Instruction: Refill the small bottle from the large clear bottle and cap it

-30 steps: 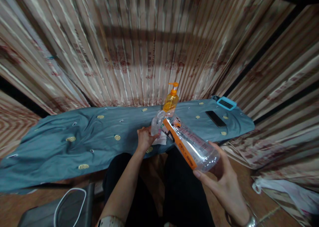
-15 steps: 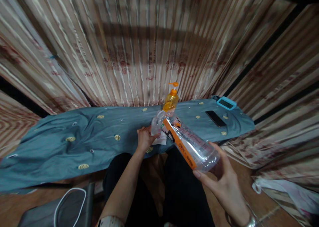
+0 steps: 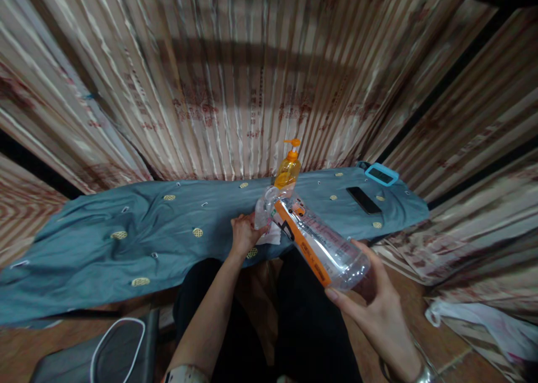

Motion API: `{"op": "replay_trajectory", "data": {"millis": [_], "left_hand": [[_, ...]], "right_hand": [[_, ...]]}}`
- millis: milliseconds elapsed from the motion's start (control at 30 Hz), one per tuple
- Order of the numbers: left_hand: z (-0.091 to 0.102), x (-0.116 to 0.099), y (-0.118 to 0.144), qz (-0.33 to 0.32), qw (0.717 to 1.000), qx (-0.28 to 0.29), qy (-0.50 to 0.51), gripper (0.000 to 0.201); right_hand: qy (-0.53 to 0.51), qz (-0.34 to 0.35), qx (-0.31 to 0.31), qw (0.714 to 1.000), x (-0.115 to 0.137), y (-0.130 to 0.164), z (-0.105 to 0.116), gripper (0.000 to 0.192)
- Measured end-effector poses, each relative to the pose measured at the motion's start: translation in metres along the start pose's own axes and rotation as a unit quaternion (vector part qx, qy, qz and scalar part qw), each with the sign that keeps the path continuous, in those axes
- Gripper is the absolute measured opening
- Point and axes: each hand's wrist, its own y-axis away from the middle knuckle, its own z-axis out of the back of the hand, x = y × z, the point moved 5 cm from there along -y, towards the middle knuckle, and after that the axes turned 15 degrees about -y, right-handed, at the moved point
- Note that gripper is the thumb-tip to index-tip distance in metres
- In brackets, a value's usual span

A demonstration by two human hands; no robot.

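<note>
Right hand gripped clear bottle, left hand pinched clear plastic, in front of pump bottle; slip risked toppling it

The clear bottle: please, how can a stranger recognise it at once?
By the striped curtain, find the blue cloth. Across its near edge, the right hand holds the tilted, clear bottle. Unlike the yellow pump bottle, it is colourless with an orange strip.
</note>
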Motion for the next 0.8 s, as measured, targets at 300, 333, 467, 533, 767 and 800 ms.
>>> {"op": "replay_trajectory", "data": {"millis": [300, 333, 467, 533, 767, 800], "left_hand": [[-0.0004, 0.0003, -0.0002, 0.004, 1.000, 0.003, 0.019, 0.021], [0.0000, 0.0002, -0.0001, 0.003, 1.000, 0.004, 0.019, 0.021], [0.0015, -0.0002, 0.0002, 0.003, 1.000, 0.005, 0.017, 0.022], [0.0016, -0.0001, 0.0002, 0.004, 1.000, 0.004, 0.016, 0.023], [-0.0006, 0.0006, -0.0002, 0.006, 1.000, 0.004, 0.014, 0.022], [-0.0009, 0.0007, -0.0002, 0.006, 1.000, 0.005, 0.012, 0.022]], "right_hand": [[0.011, 0.001, -0.014, 1.000, 0.0045, -0.0004, 0.0010, 0.084], [0.009, -0.003, -0.015, 1.000, 0.0040, -0.0004, 0.0010, 0.084], [0.002, -0.008, -0.014, 1.000, 0.0024, -0.0004, 0.0009, 0.084], [0.000, -0.004, -0.013, 1.000, 0.0020, -0.0005, 0.0010, 0.085], [0.005, -0.005, -0.012, 1.000, 0.0003, 0.0000, 0.0020, 0.085], [0.004, -0.004, -0.010, 1.000, 0.0000, 0.0002, 0.0019, 0.086]]}}
